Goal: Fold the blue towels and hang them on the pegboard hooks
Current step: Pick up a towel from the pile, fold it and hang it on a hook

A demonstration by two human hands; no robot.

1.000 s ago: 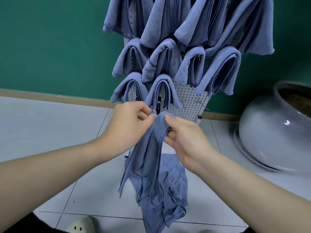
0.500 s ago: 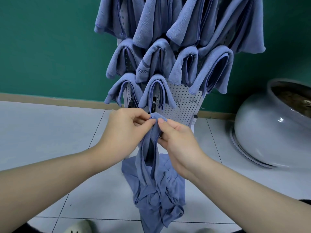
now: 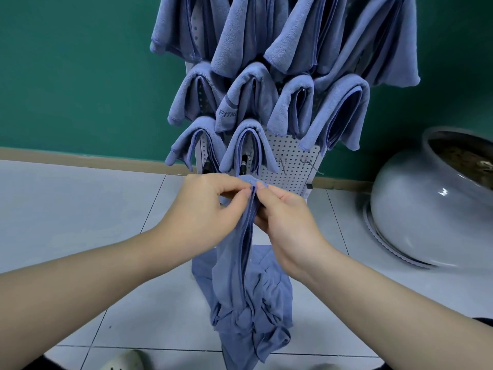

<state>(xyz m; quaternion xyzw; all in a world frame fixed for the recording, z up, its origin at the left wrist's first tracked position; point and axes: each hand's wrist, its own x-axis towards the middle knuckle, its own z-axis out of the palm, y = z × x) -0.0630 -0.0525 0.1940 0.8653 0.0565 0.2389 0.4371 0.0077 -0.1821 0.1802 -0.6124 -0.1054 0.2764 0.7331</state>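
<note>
We find our left hand (image 3: 205,212) and right hand (image 3: 288,222) pinching one soft blue cloth towel (image 3: 248,284) at its top edge, thumbs against curled fingers; it hangs at six o'clock below the white perforated pegboard (image 3: 290,161).

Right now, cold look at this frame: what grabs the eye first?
The two hands at centre: left hand and right hand pinch the top edge of a blue towel that hangs down crumpled toward the tiled floor. Behind them, rows of folded blue towels cover most of the white pegboard against a green wall. A large grey ceramic pot sits at right.
</note>
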